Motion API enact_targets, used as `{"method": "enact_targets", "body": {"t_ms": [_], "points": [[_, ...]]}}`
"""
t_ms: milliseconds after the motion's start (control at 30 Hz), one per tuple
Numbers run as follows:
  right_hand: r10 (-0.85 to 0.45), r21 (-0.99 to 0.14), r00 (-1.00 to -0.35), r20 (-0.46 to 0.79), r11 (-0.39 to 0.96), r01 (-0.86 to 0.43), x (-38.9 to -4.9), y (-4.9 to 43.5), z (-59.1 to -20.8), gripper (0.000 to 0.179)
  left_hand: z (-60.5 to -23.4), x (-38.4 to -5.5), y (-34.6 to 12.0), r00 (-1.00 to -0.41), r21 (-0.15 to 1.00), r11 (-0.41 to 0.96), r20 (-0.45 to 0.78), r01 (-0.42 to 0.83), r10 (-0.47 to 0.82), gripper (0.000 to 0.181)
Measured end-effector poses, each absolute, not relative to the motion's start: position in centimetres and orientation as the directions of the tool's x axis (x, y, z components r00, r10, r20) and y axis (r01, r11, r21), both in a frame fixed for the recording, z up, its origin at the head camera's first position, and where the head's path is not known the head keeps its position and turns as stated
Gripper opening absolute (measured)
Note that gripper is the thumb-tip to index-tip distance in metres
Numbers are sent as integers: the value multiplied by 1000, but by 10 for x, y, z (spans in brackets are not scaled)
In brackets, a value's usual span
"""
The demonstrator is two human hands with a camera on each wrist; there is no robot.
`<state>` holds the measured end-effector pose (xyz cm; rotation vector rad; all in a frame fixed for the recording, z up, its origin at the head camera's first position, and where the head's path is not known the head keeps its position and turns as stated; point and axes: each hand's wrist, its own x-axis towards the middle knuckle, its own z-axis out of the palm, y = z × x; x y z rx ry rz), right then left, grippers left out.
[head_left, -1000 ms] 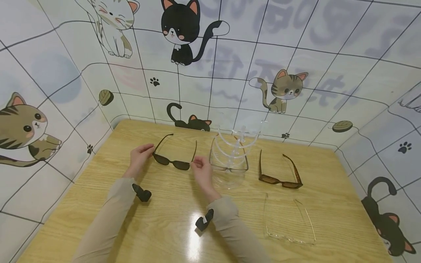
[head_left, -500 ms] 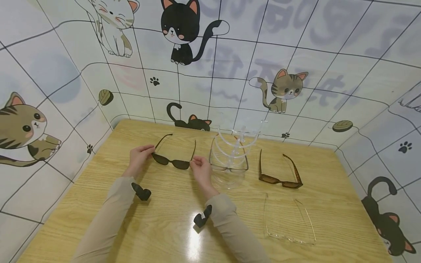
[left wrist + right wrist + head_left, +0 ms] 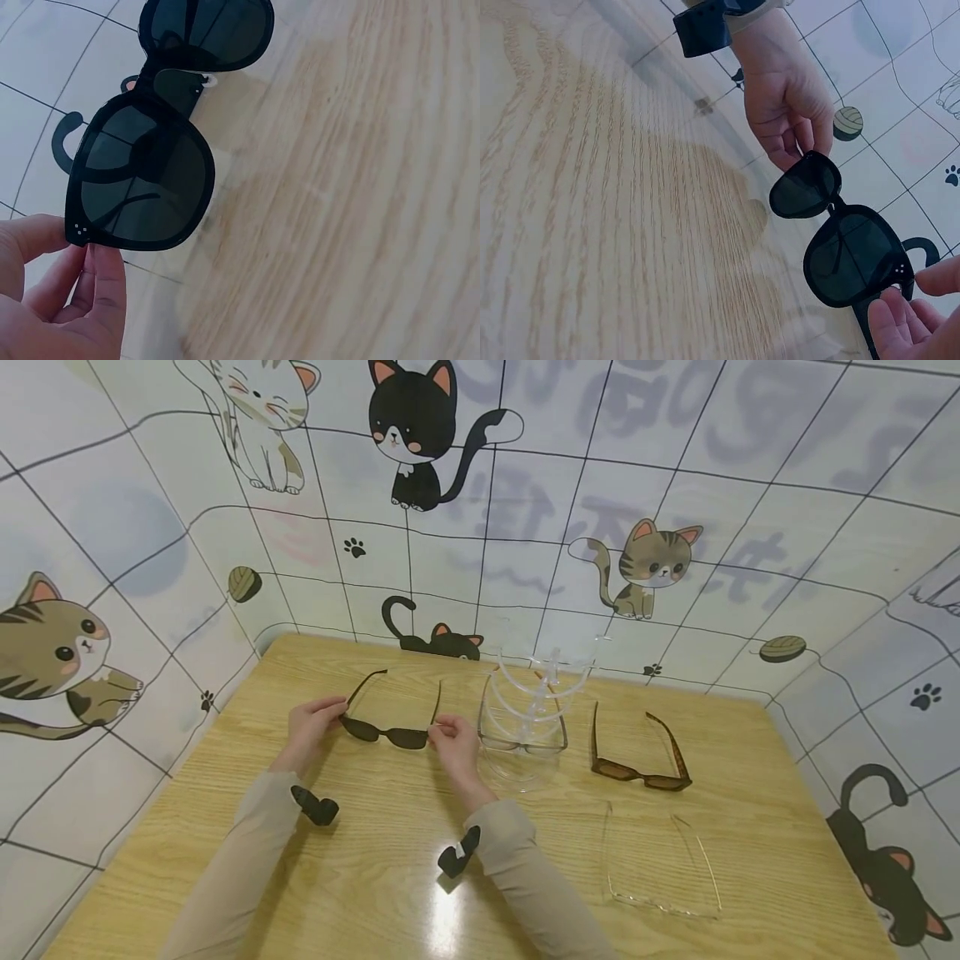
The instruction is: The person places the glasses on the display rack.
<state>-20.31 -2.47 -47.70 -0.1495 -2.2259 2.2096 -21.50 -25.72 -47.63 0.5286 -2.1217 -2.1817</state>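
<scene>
Black sunglasses [image 3: 384, 734] with dark lenses are held between my two hands at the left of the table, temples unfolded and pointing toward the back wall. My left hand [image 3: 311, 731] pinches the left hinge corner between thumb and fingers, as the left wrist view shows with the sunglasses [image 3: 142, 172] close up. At the opposite corner my right hand [image 3: 457, 747] pinches the frame near the hinge; in the right wrist view its fingertips touch the corner of the sunglasses [image 3: 859, 255].
Right of my right hand stands a clear tiered display rack [image 3: 532, 702], with thin-framed eyeglasses [image 3: 521, 746] at it. Tortoiseshell sunglasses [image 3: 641, 777] lie further right. Clear-framed glasses [image 3: 660, 906] lie nearer the front. A cat-patterned wall [image 3: 525, 568] borders the table [image 3: 360, 893].
Both hands have shifted slightly left with the black sunglasses between them. The other glasses and the rack have stayed in place.
</scene>
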Motion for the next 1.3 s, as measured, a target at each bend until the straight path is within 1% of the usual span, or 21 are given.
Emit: {"method": "enact_targets", "body": {"t_ms": [300, 500, 567, 733, 833, 933, 1067, 1300], "points": [[49, -998, -996, -69, -5, 69, -196, -24, -466, 18, -464, -199, -260, -953, 971, -195, -184, -139, -239, 43], [-10, -998, -998, -64, -12, 64, -190, -21, -457, 22, -453, -187, -259, -954, 967, -227, -170, -114, -245, 44], [-34, -998, -998, -53, -14, 54, -188, -20, -455, 23, -450, -183, -259, -954, 966, -235, -165, -106, -251, 40], [-96, -998, -994, -49, -32, 52, -183, -14, -445, 26, -441, -173, -259, -954, 965, -242, -161, -98, -252, 25], [-135, -997, -989, -54, -40, 60, -176, -10, -433, 28, -437, -166, -257, -954, 966, -241, -161, -99, -252, 19], [-157, -998, -987, -45, -34, 51, -166, -6, -416, 28, -433, -160, -255, -954, 961, -258, -164, -97, -252, 14], [-166, -999, -986, -18, -29, 23, -154, -2, -401, 27, -430, -152, -253, -953, 954, -283, -171, -97, -249, 13], [-184, -999, -983, 9, -48, 0, -159, 4, -419, 28, -423, -138, -247, -952, 946, -308, -183, -102, -246, 12]]}}
